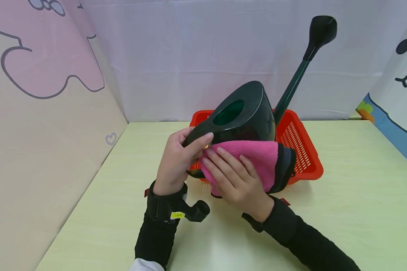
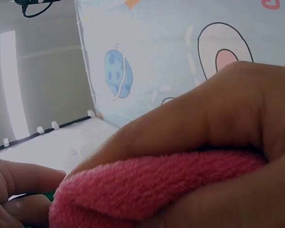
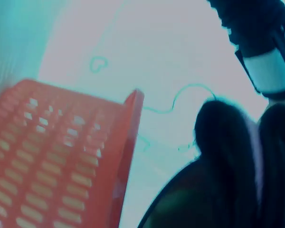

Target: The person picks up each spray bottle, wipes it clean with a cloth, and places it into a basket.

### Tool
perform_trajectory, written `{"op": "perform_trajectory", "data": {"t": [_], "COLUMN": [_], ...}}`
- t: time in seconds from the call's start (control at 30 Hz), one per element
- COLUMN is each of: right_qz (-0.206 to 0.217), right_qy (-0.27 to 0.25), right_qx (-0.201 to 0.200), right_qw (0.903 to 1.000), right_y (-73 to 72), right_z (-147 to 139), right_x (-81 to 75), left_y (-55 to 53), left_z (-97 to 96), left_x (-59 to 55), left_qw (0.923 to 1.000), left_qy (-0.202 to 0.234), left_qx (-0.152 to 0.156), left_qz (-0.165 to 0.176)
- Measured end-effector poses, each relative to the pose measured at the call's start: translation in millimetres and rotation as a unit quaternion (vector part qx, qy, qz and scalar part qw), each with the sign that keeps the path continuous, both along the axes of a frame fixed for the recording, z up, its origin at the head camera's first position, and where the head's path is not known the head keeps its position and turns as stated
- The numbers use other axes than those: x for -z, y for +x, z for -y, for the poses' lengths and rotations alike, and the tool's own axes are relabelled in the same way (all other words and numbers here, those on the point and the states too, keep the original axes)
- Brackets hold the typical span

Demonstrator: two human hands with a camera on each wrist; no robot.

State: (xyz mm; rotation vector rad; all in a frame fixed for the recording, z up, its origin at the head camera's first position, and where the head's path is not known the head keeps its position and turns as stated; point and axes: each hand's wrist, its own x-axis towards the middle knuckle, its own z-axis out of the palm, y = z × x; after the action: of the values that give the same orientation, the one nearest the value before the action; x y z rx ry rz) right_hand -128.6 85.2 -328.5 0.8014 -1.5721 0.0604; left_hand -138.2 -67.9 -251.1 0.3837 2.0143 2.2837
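A dark green watering can (image 1: 247, 124) is held up off the table, its long spout pointing to the upper right. My left hand (image 1: 179, 160) grips the back of its handle, thumb on top. My right hand (image 1: 235, 180) holds a pink cloth (image 1: 257, 154) with black edging against the can's near side, below the handle opening. From the left wrist, the pink cloth (image 2: 147, 190) shows folded between the right hand's fingers and thumb. In the right wrist view the fingers (image 3: 228, 156) are dark silhouettes, and only part of the can (image 3: 180, 204) shows.
Behind and beneath the can, a red slotted plastic basket (image 1: 302, 154) sits on the pale table (image 1: 105, 226). A white curtain (image 1: 176, 60) closes off the back, with cartoon-printed panels on both sides.
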Motion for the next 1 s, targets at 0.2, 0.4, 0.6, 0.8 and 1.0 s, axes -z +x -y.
{"op": "perform_trajectory", "data": {"t": [0.2, 0.4, 0.6, 0.8, 1.0], "right_qz": [0.006, 0.058, 0.107, 0.188, 0.319], "right_qy": [-0.093, -0.250, -0.345, -0.415, -0.484], "right_qx": [-0.076, -0.145, -0.186, -0.194, -0.215], "right_qw": [0.9927, 0.9557, 0.9136, 0.8689, 0.7858], "right_y": [-9.0, -17.7, -25.3, -29.9, -28.2], "right_z": [-9.8, -20.1, -32.5, -50.4, -67.3], "right_x": [-4.7, -9.7, -21.3, -25.9, -28.2], "left_y": [0.5, 1.0, 1.0, 1.8, 3.0], "left_z": [-0.8, -0.3, 0.6, 0.4, 1.5], "left_x": [-0.4, -2.4, -2.5, -2.4, -2.3], "left_qw": [0.9999, 0.9999, 0.9999, 0.9999, 0.9998], "left_qy": [0.011, 0.006, 0.007, 0.005, 0.003], "left_qx": [0.002, 0.000, 0.002, 0.005, 0.014], "left_qz": [0.000, 0.009, 0.011, 0.012, 0.010]}}
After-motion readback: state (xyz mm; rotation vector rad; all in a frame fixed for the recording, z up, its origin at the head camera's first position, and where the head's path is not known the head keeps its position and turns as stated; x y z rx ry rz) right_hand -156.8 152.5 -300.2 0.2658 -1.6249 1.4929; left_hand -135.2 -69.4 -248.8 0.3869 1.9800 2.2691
